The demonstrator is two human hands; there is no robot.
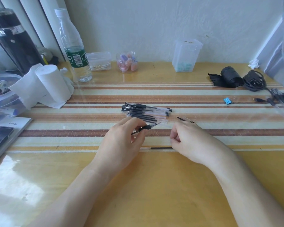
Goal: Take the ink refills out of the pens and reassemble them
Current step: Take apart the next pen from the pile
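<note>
The left hand (120,141) is pinching the light, slippery pen (148,126) by its rubber grip, while the right hand (187,141) is curling, hold unclear.

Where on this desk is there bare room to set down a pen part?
Free: striped mat between the pen pile and blue clip; mat between tissue roll and pile; yellow desk between the forearms. Crowded: between left hand and right hand, where the loose refill lies; the left edge; the right back corner.
</note>
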